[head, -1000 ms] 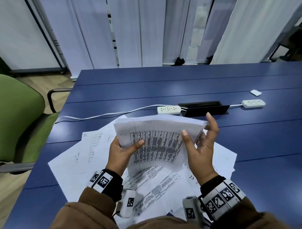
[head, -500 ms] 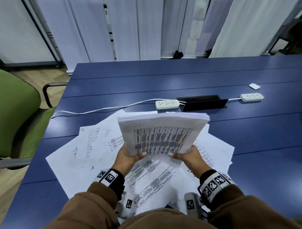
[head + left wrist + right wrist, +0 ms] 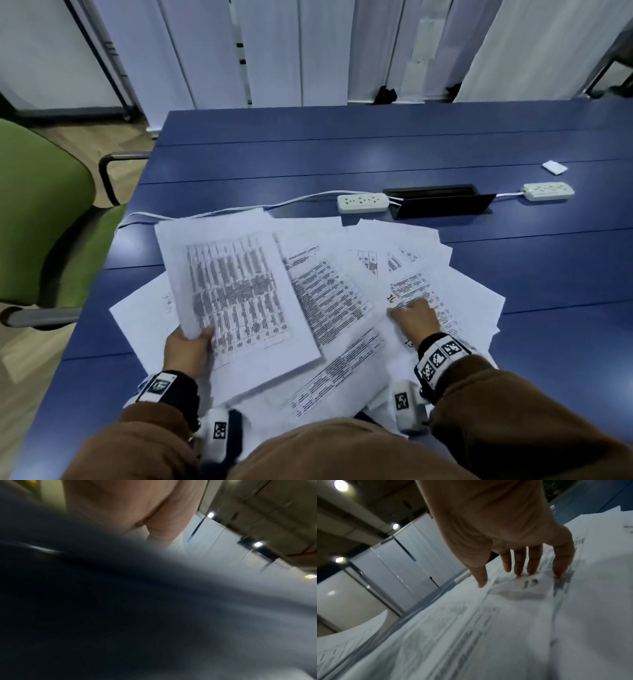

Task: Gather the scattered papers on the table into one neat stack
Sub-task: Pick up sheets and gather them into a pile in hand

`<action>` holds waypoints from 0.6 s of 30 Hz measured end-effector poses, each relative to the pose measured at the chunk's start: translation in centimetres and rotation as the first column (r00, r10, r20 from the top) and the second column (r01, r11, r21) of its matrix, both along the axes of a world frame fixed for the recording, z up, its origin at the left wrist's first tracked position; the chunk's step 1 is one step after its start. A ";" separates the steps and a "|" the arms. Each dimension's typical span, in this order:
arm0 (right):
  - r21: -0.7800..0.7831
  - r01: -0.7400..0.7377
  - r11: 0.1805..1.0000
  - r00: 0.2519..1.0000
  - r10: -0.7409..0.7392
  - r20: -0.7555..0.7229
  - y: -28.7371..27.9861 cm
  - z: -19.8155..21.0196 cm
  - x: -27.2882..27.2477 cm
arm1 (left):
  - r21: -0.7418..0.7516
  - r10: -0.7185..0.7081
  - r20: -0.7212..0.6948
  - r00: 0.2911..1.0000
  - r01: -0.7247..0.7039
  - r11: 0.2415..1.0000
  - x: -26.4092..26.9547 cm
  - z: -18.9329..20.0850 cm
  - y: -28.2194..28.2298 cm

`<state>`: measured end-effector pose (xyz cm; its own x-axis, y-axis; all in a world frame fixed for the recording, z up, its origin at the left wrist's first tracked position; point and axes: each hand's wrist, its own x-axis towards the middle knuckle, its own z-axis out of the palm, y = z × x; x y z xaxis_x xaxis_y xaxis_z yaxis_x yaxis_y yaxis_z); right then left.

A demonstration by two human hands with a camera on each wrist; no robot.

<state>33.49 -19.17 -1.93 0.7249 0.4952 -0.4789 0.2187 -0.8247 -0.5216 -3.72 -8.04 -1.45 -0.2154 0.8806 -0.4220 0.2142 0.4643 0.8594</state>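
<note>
A gathered stack of printed papers is held by its near-left corner in my left hand, tilted over the left half of the pile. Loose printed sheets lie fanned across the blue table beneath and to the right. My right hand reaches onto the loose sheets at the right with straight, spread fingers whose tips touch a sheet with handwritten numbers. The left wrist view is mostly dark blur, showing only part of the hand.
Two white power strips with cords lie beyond the papers, either side of a black cable box. A small white item sits far right. A green chair stands left of the table. White blinds back the scene.
The stack was upright in both hands; now the left hand alone holds it, lowered and tilted left. The right hand let go and reached down onto the loose sheets at the right.
</note>
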 end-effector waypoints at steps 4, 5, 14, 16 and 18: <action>-0.095 -0.112 0.989 0.989 0.121 0.087 -0.3 -1.6 -2.2 | -0.132 -0.060 -0.093 0.994 0.048 0.990 -3.1 -3.2 -1.5; -0.027 -0.098 0.995 0.995 0.099 0.025 0.0 -1.4 -3.0 | -0.162 -0.077 -0.077 0.994 0.063 0.985 -3.4 -3.7 -1.7; 0.377 0.150 0.914 0.930 -0.001 -0.368 0.9 -0.6 -6.4 | -0.208 -0.138 -0.020 0.990 0.131 0.969 -3.4 -3.6 -1.1; 0.370 0.135 0.919 0.975 -0.058 -0.213 0.6 0.0 -6.6 | -0.219 -0.132 0.010 0.991 0.131 0.967 -3.5 -3.6 -1.0; 0.373 0.091 0.923 0.996 -0.080 -0.044 0.0 0.8 -6.5 | -0.225 -0.140 0.031 0.990 0.143 0.964 -3.6 -3.5 -1.0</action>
